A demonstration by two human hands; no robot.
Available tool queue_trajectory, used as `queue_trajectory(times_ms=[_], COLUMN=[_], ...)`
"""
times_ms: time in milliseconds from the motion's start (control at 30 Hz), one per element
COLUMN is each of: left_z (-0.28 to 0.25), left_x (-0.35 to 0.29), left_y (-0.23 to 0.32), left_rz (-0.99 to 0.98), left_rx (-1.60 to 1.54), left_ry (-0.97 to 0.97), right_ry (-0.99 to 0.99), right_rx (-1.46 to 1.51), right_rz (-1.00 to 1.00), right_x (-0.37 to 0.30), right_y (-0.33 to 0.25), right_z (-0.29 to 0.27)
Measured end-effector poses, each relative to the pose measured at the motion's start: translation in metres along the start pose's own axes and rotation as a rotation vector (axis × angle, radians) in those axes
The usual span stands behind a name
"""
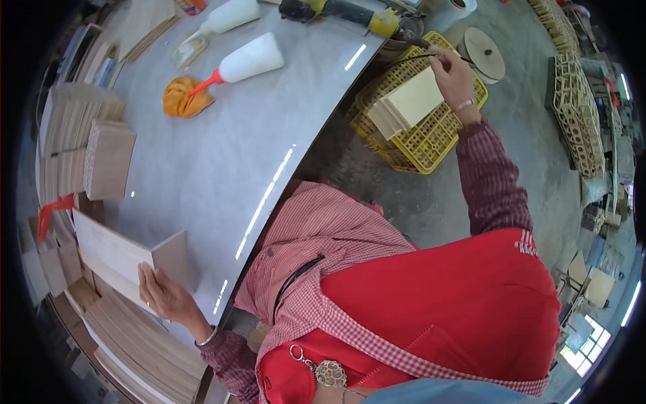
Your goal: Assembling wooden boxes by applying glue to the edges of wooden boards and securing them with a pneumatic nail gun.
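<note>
At the near left end of the grey tabletop (pixel 208 155), your left hand (pixel 165 293) grips the L-shaped pair of wooden boards (pixel 114 252) by its corner, the fingers close together against the face of the long board; your thumb is hard to make out. Both boards stand on edge, the shorter one turned in over the tabletop.

Beyond the table's right edge, your right arm is stretched out, and your right hand (pixel 452 75) is above the far end of a stack of pale boards (pixel 410 101) on a yellow plastic crate (pixel 437 151). Its thumb and fingertips are drawn together where a thin dark cord (pixel 409 60) passes; you cannot tell from here whether they pinch it.

Farther up the table, a white squeeze bottle (pixel 252 59) lies on its side, its red nozzle (pixel 205 84) against a crumpled orange bundle (pixel 180 97). A second white bottle (pixel 232 15) lies behind it, near a black-and-yellow power tool (pixel 346 15). Upright stacked boards (pixel 111 158) line the left side.
</note>
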State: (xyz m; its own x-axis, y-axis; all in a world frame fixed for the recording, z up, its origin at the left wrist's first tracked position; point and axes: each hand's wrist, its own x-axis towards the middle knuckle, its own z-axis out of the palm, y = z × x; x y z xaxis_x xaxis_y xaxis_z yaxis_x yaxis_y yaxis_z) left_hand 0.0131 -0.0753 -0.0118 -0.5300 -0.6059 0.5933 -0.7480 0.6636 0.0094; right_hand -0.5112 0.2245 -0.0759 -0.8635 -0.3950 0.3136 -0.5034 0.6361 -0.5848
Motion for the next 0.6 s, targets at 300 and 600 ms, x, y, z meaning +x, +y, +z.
queue_trajectory(times_ms=[300, 600], left_z=[-0.004, 0.005], left_x=[-0.021, 0.001], left_y=[-0.013, 0.012], left_rz=[-0.029, -0.058], left_rx=[-0.053, -0.055], left_ry=[0.031, 0.194], right_ry=[-0.032, -0.408], right_rx=[-0.354, -0.535], right_rz=[-0.690, -0.408], right_x=[0.070, 0.167], right_y=[-0.083, -0.046], right_z=[0.072, 0.134])
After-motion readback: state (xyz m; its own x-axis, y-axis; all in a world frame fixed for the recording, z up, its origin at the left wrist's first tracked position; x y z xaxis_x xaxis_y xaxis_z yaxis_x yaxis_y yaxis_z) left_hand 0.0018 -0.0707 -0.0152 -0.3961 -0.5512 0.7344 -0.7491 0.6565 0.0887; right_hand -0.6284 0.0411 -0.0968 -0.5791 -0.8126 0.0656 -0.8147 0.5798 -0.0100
